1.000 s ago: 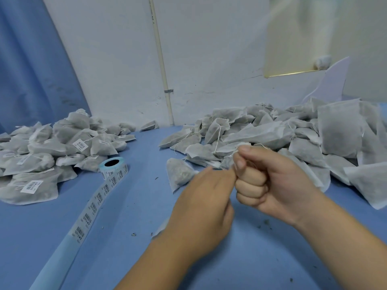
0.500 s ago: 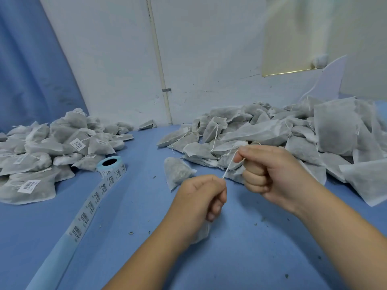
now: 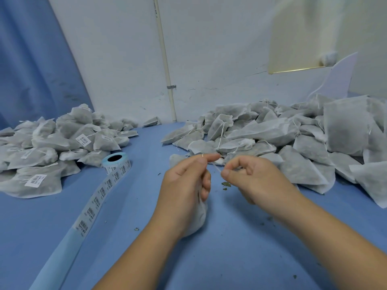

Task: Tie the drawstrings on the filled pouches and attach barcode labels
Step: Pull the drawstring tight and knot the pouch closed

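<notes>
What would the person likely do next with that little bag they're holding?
Probably pull the drawstring tight to finish the knot: the left hand grips the pouch and the right hand pinches the string between them. No label shows on this pouch; the label roll lies unrolled nearby.

two hands (image 3: 184, 185), two pouch heaps (image 3: 52, 147), one label roll (image 3: 117, 162)
</notes>
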`<state>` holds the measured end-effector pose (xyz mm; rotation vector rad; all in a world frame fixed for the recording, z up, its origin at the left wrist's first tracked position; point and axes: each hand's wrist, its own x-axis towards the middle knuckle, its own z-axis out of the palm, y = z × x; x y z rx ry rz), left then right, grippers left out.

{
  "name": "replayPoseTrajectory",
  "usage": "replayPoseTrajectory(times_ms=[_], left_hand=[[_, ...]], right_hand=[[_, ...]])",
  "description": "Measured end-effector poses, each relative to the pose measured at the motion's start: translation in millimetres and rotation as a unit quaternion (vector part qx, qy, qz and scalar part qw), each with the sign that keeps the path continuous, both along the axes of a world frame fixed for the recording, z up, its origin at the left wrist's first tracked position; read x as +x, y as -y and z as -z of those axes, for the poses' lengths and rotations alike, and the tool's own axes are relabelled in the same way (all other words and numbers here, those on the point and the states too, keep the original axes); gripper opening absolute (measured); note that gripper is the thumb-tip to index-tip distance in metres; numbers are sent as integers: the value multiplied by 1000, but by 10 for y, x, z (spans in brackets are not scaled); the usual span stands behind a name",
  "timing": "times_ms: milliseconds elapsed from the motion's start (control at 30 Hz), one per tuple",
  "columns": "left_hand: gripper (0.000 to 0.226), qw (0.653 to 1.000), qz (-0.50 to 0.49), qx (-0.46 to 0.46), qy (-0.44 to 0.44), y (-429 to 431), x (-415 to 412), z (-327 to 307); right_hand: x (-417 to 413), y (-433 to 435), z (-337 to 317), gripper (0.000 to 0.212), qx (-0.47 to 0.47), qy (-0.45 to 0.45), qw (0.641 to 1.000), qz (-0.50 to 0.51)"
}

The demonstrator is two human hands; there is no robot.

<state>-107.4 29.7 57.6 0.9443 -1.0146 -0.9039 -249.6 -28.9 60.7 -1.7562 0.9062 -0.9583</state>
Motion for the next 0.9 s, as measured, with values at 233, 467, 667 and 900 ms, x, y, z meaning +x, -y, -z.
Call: replayPoseTrajectory(times_ms=[233,467,667,900], left_hand=[[25,956,-115,-17,268,-24,9,72],[15,891,-71,-29,448,-42,1,105],[26,956,87,54,274,-74,-24,-5],[36,984,139,105,40,-40,45,-60]], right_hand=[[-51,-115,-82,16,-66,7,994,-86],[-155,-48,-130,23,-70,66,992,-81],[-113,46,-43,18,-100,28,995,-3],[-87,51,-30,13,-224,-17,968,110]])
